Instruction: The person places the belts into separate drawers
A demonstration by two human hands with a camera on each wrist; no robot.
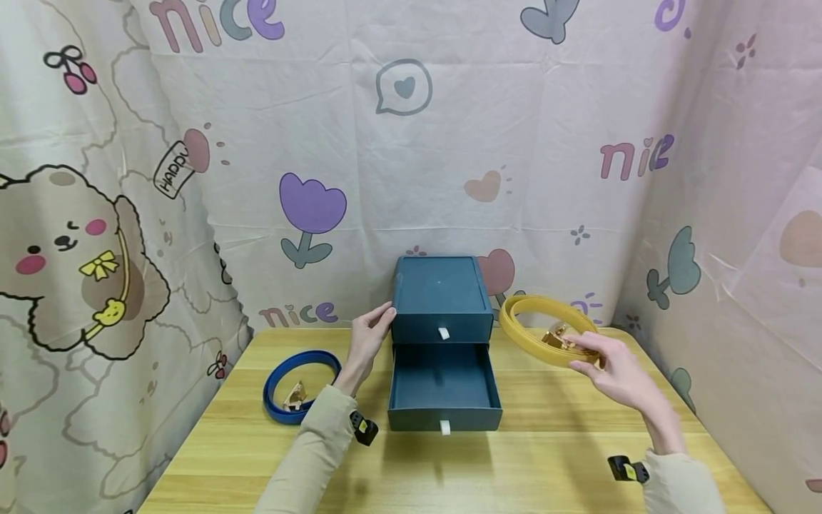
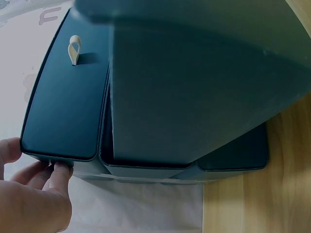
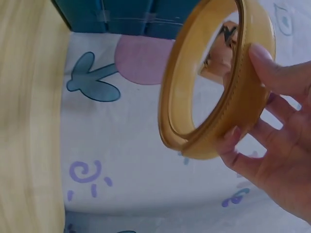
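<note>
A dark blue-green drawer box (image 1: pixel 440 284) stands at the back of the table, its middle drawer (image 1: pixel 443 380) pulled out with a bare inside. My left hand (image 1: pixel 369 339) holds the box's upper left edge, fingertips by the corner of the closed top drawer (image 2: pixel 68 102). In my right hand (image 1: pixel 613 368) is a coiled yellow belt (image 1: pixel 546 353), pinched between thumb and fingers and raised to the right of the box. Its gold buckle (image 3: pixel 221 58) shows inside the coil. A coiled blue belt (image 1: pixel 272 382) with a gold buckle lies on the table left of my left hand.
The closed bottom drawer (image 2: pixel 238 150) shows under the pulled-out one in the left wrist view. White pull tabs (image 1: pixel 444 427) hang on the drawer fronts. A printed curtain (image 1: pixel 411 164) stands close behind the wooden table (image 1: pixel 437 471) and along both sides.
</note>
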